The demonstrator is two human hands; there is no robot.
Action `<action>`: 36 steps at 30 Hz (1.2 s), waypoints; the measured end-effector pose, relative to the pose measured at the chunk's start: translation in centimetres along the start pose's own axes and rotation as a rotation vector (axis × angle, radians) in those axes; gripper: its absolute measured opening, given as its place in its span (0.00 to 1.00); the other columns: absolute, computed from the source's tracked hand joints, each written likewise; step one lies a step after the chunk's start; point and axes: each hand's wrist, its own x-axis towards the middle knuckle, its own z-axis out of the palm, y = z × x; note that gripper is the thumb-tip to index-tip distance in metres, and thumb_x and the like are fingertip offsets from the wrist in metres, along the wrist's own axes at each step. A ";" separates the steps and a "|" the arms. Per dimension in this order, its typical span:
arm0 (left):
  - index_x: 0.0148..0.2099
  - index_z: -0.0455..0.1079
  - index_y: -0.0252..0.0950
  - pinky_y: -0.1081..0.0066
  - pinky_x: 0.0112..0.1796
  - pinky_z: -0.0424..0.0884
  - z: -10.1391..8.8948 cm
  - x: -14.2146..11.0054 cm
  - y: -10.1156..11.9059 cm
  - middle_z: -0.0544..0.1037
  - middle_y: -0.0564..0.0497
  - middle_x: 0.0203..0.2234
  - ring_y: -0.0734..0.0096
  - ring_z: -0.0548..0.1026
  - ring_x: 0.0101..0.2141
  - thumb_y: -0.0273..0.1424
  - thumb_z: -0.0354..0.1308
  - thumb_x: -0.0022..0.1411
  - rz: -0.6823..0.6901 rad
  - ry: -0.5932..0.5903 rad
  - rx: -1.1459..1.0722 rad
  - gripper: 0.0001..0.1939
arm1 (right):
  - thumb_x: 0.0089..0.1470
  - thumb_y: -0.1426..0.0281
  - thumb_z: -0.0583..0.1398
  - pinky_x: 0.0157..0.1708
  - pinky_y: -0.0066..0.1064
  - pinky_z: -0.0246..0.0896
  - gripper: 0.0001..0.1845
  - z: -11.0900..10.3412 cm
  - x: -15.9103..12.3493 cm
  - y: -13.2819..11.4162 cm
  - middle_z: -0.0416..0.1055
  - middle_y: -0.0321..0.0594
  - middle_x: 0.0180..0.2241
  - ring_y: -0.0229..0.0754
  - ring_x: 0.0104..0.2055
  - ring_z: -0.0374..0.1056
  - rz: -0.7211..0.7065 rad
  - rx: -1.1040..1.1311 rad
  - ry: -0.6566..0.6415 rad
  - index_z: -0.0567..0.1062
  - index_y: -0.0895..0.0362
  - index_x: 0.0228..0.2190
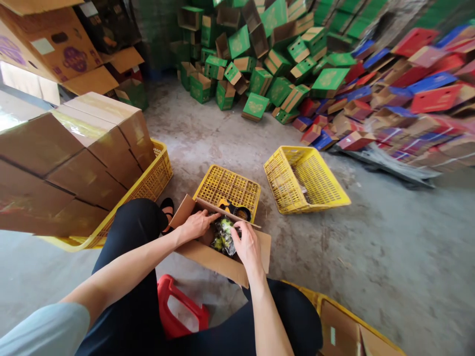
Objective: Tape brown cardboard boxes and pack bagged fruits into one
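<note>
An open cardboard box (215, 262) stands between my knees with its flaps spread. Inside it lies a clear plastic bag (222, 235) of green-yellow pieces, perhaps fruit. My left hand (196, 225) is over the box's left part, its index finger stretched out to the bag's top edge and its palm empty. At the bag's right side, my right hand (247, 242) has thumb and fingers closed on the plastic. Just beyond the box, a yellow and black tape dispenser (233, 208) rests on an upturned yellow crate (226, 185).
Closed cartons (89, 163) fill a yellow crate (161, 168) at left. A tilted yellow basket (315, 180) is at right. Beneath me is a red stool (180, 309); another yellow crate (371, 329) holds cardboard. Green boxes (256, 106) and red-blue boxes (434, 99) lie heaped behind.
</note>
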 end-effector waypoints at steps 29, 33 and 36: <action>0.47 0.80 0.34 0.66 0.47 0.74 -2.6 0.9 -1.0 0.83 0.44 0.43 0.60 0.80 0.44 0.19 0.59 0.58 -0.069 -0.025 -0.405 0.16 | 0.60 0.65 0.64 0.57 0.44 0.64 0.06 -1.0 -0.7 0.7 0.77 0.41 0.53 0.49 0.55 0.73 -0.103 0.248 -0.324 0.77 0.50 0.40; 0.47 0.80 0.30 0.69 0.38 0.75 -4.6 0.5 -1.4 0.82 0.48 0.33 0.67 0.78 0.32 0.27 0.62 0.58 -0.143 -0.070 -0.914 0.14 | 0.58 0.62 0.66 0.53 0.44 0.68 0.08 -1.2 -0.5 1.5 0.78 0.42 0.50 0.50 0.50 0.75 -0.019 0.202 -0.203 0.74 0.52 0.37; 0.45 0.80 0.30 0.72 0.34 0.73 -5.6 0.1 -1.0 0.81 0.49 0.31 0.71 0.76 0.30 0.33 0.67 0.55 -0.202 -0.115 -1.235 0.16 | 0.54 0.64 0.70 0.57 0.48 0.65 0.17 -1.3 -0.6 1.4 0.75 0.47 0.55 0.54 0.57 0.71 -0.073 0.181 -0.169 0.75 0.52 0.44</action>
